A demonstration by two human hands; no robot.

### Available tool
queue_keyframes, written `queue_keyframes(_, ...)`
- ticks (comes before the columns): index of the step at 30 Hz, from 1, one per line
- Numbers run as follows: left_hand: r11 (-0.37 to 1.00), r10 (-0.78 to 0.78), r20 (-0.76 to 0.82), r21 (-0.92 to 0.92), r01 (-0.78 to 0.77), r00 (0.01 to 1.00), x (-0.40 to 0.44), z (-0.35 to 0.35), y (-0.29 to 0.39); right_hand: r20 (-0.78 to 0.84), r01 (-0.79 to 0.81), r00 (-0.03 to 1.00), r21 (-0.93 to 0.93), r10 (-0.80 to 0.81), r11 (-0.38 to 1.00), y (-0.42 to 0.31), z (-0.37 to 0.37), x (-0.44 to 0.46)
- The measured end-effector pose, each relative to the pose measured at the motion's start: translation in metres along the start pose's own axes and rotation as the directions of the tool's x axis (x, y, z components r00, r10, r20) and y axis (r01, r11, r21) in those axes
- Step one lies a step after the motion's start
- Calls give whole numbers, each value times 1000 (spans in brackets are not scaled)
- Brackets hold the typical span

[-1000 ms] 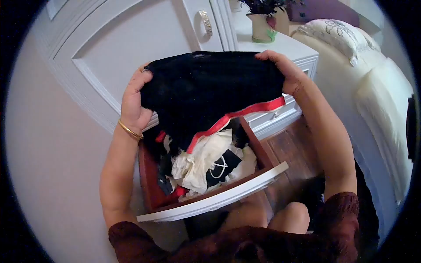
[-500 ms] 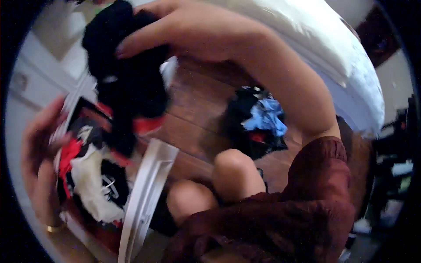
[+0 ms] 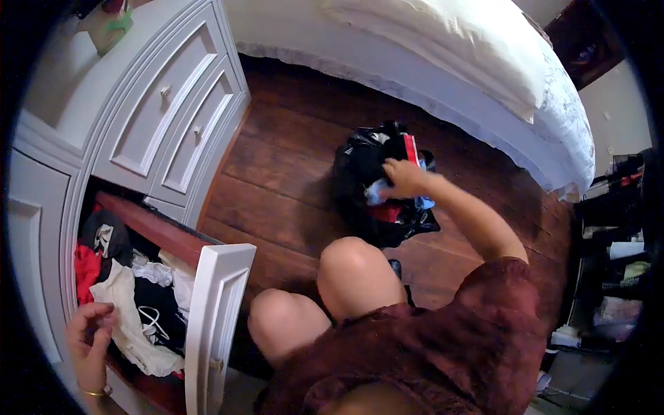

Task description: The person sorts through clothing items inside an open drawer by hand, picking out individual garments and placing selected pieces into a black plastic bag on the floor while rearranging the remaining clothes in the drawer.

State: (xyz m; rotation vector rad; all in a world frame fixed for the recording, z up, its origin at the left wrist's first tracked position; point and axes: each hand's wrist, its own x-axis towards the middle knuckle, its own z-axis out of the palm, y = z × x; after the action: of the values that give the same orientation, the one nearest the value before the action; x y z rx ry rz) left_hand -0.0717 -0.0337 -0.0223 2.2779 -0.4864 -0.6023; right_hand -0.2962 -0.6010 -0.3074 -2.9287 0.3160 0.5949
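Note:
Over the wooden floor, my right hand (image 3: 408, 178) is at a black bag (image 3: 356, 200) of clothes. Its fingers are curled at the black garment with a red and white edge (image 3: 411, 149), and light blue cloth lies beside them. What the fingertips grip, if anything, is too small to tell. My left hand (image 3: 91, 339), with a gold bangle at the wrist, hovers at the left side of the open drawer (image 3: 225, 277), fingers bent but apart and empty. Inside the drawer are a cream garment (image 3: 128, 325), a red one (image 3: 86, 270) and black cloth with a white cord (image 3: 158, 315).
A white cabinet (image 3: 149, 131) with small knobs stands at the upper left. The bed (image 3: 387, 66) with a pale cover runs across the top. Dark shelves with folded items (image 3: 622, 249) are at the far right. My knees (image 3: 360, 273) are between drawer and bag.
The black garment with the red edge has moved from above the drawer to the bag, carried by my right hand. My left hand has let go of it. The view has turned right.

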Motion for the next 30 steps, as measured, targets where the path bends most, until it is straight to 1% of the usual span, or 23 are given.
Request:
queue_keyframes(1, 1000, -10, 13, -9, 10, 1000, -2, -2, -4, -176, -59, 984, -148, 33, 987, -10, 29, -9)
queue_keyframes(3, 998, -61, 62, -3, 61, 996, -9, -7, -7, -220, -135, 971, -164, 97, 977, -24, 26, -9)
queue_keyframes(6, 990, -135, 102, -25, 138, 986, -19, -10, -15, -120, -105, 988, -13, 103, 994, -25, -4, -11)
queue_keyframes(8, 981, -188, 78, -27, 191, 979, -26, -10, -20, -80, -167, 983, -10, 166, 986, -31, -26, -6)
queue_keyframes(9, 972, -235, 33, -9, 236, 971, -29, -9, -22, -156, -110, 981, 15, 111, 994, -33, -35, -7)
queue_keyframes(11, 976, -199, 249, 133, 170, 948, -32, -33, -52, -9, -173, 985, 46, 173, 984, -41, -65, -13)
queue_keyframes(12, 959, -218, 328, 247, 139, 919, -34, -37, -55, 93, -179, 979, -62, 184, 982, -56, -88, -12)
queue_keyframes(13, 947, -230, 403, 301, 110, 886, -36, -37, -60, 29, -95, 995, -59, 97, 994, -44, -75, -8)
queue_keyframes(14, 952, -251, 428, 269, 143, 868, -42, -39, -57, 21, -32, 999, -24, 32, 999, -55, -79, -12)
queue_keyframes(15, 964, -234, 495, 231, 133, 837, -47, -40, -56, 122, -28, 992, -49, 34, 998, -30, -46, -4)
queue_keyframes(16, 890, -407, 554, 419, 179, 726, -45, -37, -47, 223, 26, 975, -139, 6, 990, -42, -50, -1)
queue_keyframes(17, 969, -244, 650, 132, 209, 720, -52, -29, -75, 310, 91, 951, -249, -10, 964, -49, -59, 1)
queue_keyframes(18, 943, -318, 715, 172, 285, 622, -53, -19, -86, 341, 138, 940, -329, -19, 934, -60, -81, 1)
queue_keyframes(19, 959, -282, 766, 205, 196, 578, -50, -7, -93, 320, 158, 947, -374, -33, 914, -74, -105, 5)
queue_keyframes(20, 985, -164, 768, 157, 67, 619, -51, 4, -104, 233, 143, 971, -372, -57, 917, -93, -131, 13)
queue_keyframes(21, 936, -267, 720, 352, -6, 641, -47, 7, -98, 141, 121, 987, -361, -74, 925, -114, -158, 16)
queue_keyframes(23, 955, -235, 596, 289, 68, 768, -45, -1, -86, -115, 229, 953, -326, -279, 917, -196, -224, 10)
queue_keyframes(24, 972, -183, 544, 224, 69, 819, -44, -5, -100, -284, 361, 860, -247, -423, 899, -246, -252, 4)
queue_keyframes(25, 985, -136, 487, 159, 65, 863, -41, -11, -114, -400, 467, 784, -125, -475, 876, -281, -263, 6)
queue_keyframes(26, 969, -154, 457, 245, 43, 876, -37, -21, -110, -530, 725, 538, -105, -655, 681, -338, -276, -3)
queue_keyframes(28, 909, -282, 325, 391, 143, 903, -37, -27, -98, -402, 954, 107, -216, -909, 207, -414, -275, 3)
queue_keyframes(29, 877, -330, 291, 447, 177, 898, -37, -28, -94, -298, 974, -119, -222, -947, -53, -451, -275, 6)
queue_keyframes(30, 932, -264, 338, 329, 150, 903, -41, -26, -115, -326, 961, -242, -209, -914, -181, -487, -245, 11)
